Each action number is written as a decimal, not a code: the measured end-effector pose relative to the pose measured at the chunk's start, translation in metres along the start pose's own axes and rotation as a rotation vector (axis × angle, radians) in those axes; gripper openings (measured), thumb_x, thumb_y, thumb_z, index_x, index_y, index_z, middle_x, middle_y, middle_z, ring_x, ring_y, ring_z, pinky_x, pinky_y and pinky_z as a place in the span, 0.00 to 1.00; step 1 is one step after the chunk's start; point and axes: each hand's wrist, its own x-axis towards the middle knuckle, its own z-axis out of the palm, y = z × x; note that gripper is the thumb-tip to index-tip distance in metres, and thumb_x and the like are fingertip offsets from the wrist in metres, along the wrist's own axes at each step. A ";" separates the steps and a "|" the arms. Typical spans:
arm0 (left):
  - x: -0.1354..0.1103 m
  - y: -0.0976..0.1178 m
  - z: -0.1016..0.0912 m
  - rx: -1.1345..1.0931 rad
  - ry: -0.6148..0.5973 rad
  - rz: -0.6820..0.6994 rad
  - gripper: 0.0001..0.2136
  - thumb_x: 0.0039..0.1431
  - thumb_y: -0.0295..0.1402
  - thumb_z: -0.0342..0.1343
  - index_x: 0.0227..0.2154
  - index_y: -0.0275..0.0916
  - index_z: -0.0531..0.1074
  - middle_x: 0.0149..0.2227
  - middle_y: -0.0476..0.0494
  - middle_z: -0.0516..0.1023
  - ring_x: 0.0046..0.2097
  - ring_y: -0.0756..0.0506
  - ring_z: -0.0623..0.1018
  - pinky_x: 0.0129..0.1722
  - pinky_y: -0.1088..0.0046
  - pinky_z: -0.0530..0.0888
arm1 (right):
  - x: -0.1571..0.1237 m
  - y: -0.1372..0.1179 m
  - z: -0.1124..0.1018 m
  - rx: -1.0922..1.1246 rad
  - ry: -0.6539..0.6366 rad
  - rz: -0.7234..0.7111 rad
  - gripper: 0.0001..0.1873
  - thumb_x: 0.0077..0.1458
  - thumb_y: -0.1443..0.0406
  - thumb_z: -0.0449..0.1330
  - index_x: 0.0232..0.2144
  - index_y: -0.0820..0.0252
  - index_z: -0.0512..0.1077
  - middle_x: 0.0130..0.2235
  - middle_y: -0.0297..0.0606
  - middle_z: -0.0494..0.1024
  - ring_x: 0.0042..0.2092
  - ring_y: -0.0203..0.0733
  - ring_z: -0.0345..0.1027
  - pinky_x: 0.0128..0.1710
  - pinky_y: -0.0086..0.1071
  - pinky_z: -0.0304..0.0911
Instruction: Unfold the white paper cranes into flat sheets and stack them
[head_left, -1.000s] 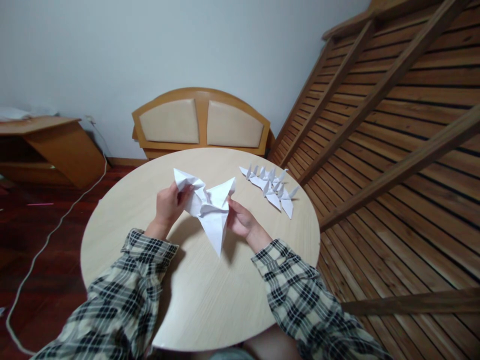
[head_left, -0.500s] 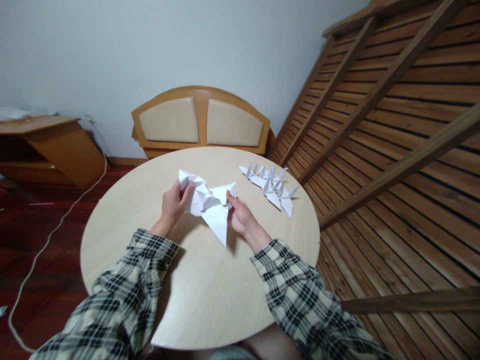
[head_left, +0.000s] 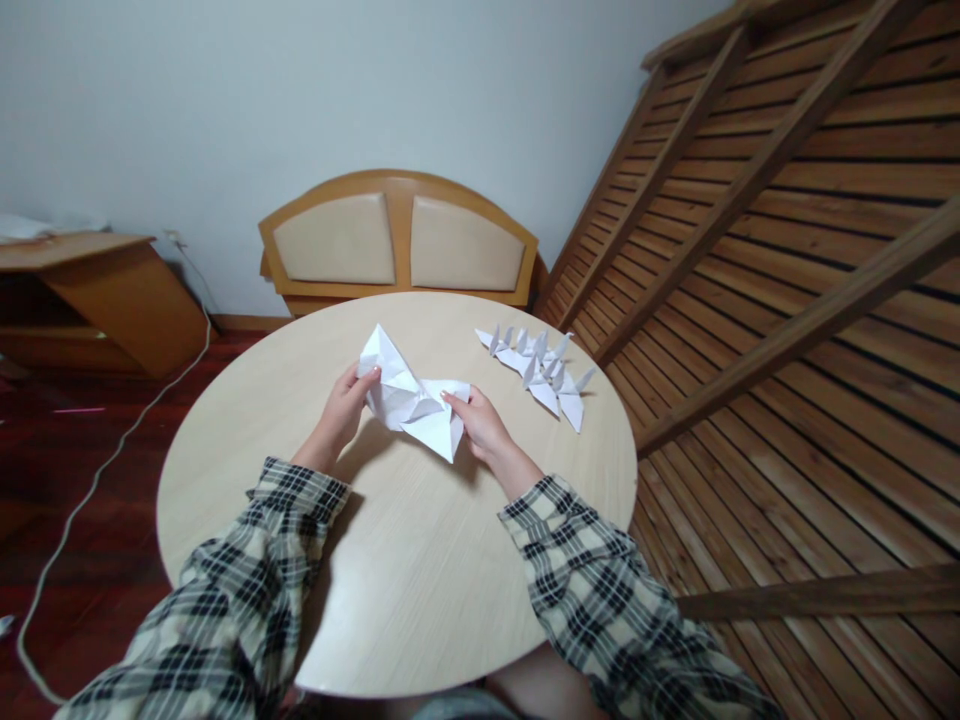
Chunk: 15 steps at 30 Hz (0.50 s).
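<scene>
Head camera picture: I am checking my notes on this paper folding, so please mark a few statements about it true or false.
1. The left hand and the right hand both hold the white paper. True.
2. A row of small folded paper figures lies on the table, to the right of the right hand. True.
3. The paper is a flat, unfolded sheet. False: it is creased and partly folded, with points sticking out.
4. The table is square. False: it is round.
5. A cable lies on the floor to the left of the table. True.
</scene>
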 end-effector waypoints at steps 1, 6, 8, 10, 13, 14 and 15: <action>0.000 0.000 0.000 -0.052 -0.011 -0.037 0.15 0.50 0.41 0.62 0.36 0.37 0.74 0.33 0.42 0.76 0.31 0.46 0.73 0.26 0.73 0.71 | 0.000 -0.001 -0.001 -0.018 0.001 0.007 0.10 0.51 0.67 0.67 0.36 0.57 0.71 0.33 0.33 0.79 0.32 0.35 0.72 0.34 0.31 0.67; 0.001 -0.002 0.000 -0.226 0.011 -0.197 0.15 0.50 0.42 0.60 0.36 0.36 0.71 0.32 0.40 0.76 0.30 0.45 0.74 0.27 0.70 0.74 | -0.002 -0.008 -0.003 -0.005 -0.050 0.048 0.12 0.49 0.66 0.69 0.37 0.58 0.73 0.31 0.33 0.78 0.27 0.34 0.69 0.24 0.27 0.62; 0.003 -0.007 -0.002 -0.235 0.023 -0.243 0.15 0.51 0.43 0.59 0.35 0.37 0.70 0.30 0.41 0.75 0.29 0.46 0.74 0.28 0.69 0.74 | 0.000 -0.009 -0.004 0.086 -0.066 0.071 0.12 0.49 0.66 0.69 0.37 0.58 0.73 0.33 0.33 0.78 0.29 0.33 0.69 0.25 0.26 0.64; 0.006 -0.013 -0.003 -0.187 0.008 -0.270 0.14 0.53 0.44 0.59 0.33 0.39 0.69 0.29 0.43 0.74 0.28 0.47 0.73 0.27 0.70 0.74 | 0.004 -0.008 -0.008 0.187 -0.055 0.102 0.08 0.51 0.68 0.66 0.35 0.60 0.72 0.32 0.33 0.78 0.30 0.33 0.70 0.28 0.27 0.68; 0.008 -0.017 -0.003 -0.098 -0.022 -0.285 0.15 0.56 0.47 0.58 0.35 0.40 0.69 0.32 0.40 0.75 0.31 0.44 0.76 0.26 0.69 0.74 | 0.013 -0.006 -0.015 0.299 0.010 0.125 0.03 0.54 0.71 0.61 0.30 0.59 0.71 0.28 0.34 0.75 0.30 0.35 0.71 0.31 0.28 0.73; 0.008 -0.016 -0.002 -0.065 0.006 -0.245 0.16 0.58 0.48 0.56 0.37 0.41 0.69 0.36 0.38 0.76 0.34 0.43 0.78 0.28 0.68 0.75 | 0.015 -0.005 -0.017 0.331 0.028 0.125 0.04 0.54 0.72 0.60 0.30 0.59 0.71 0.27 0.34 0.75 0.31 0.36 0.72 0.32 0.29 0.74; 0.006 -0.014 -0.002 -0.015 0.060 -0.164 0.17 0.60 0.50 0.53 0.41 0.42 0.69 0.41 0.36 0.76 0.39 0.41 0.79 0.30 0.66 0.76 | 0.017 -0.004 -0.019 0.362 0.043 0.119 0.04 0.55 0.72 0.58 0.31 0.60 0.71 0.28 0.35 0.75 0.32 0.36 0.73 0.33 0.29 0.74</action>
